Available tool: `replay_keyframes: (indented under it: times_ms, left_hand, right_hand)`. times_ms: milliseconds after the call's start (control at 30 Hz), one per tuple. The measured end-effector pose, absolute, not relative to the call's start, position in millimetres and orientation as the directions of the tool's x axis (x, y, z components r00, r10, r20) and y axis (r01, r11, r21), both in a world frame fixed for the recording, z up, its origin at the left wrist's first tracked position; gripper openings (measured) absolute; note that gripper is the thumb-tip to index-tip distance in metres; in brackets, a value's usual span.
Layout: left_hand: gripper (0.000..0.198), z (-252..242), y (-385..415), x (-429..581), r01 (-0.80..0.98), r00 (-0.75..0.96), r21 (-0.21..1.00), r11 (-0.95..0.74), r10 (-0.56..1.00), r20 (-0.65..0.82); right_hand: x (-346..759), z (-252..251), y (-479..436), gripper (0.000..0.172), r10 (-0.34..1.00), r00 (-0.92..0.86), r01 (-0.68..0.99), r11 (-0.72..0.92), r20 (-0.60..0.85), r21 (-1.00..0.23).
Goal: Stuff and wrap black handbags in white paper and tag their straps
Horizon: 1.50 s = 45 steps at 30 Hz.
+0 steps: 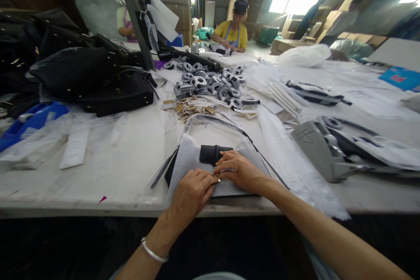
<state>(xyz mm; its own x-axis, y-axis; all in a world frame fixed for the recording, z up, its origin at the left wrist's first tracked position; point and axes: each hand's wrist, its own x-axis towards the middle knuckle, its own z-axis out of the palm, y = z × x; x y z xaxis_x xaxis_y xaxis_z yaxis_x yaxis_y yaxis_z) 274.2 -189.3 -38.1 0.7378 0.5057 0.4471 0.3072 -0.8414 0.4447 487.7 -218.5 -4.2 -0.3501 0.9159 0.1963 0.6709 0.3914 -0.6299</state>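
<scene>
here, left fingers and right fingers pinch the bag's metal fitting, contents hidden.

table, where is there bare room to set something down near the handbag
Best patch of bare table: left of the handbag, with black bags behind and clear plastic farther left. A smaller patch seems bare before the grey dispenser. It's crowded behind the handbag, with tags and coils.
</scene>
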Motion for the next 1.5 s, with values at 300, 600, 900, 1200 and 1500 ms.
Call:
replay_keyframes:
  times_ms: [300,600,900,1200,1500]
  left_hand:
    - [0.016,-36,-185,274,0.278,0.708,0.486,-0.829,0.518,0.479]
    - [0.021,-39,-181,271,0.269,0.685,0.437,-0.858,0.489,0.539]
    - [0.028,-60,-176,270,0.288,0.759,0.149,-0.946,0.32,0.566]
    - [0.03,-47,-180,280,0.348,0.782,0.23,-0.909,0.417,0.463]
    - [0.021,-48,-185,277,0.3,0.67,0.385,-0.873,0.48,0.567]
  right_hand:
    - [467,12,-213,0.014,0.943,-0.331,0.916,0.323,0.004,-0.24]
    - [474,7,-208,0.013,0.888,-0.46,0.858,0.447,0.008,-0.252]
    - [456,-18,-234,0.016,0.997,-0.061,0.858,0.075,0.044,-0.508]
    - [476,7,-197,0.02,0.943,-0.31,0.853,0.22,-0.122,-0.473]
    - [470,11,-202,0.014,0.881,-0.468,0.878,0.455,-0.066,-0.148]
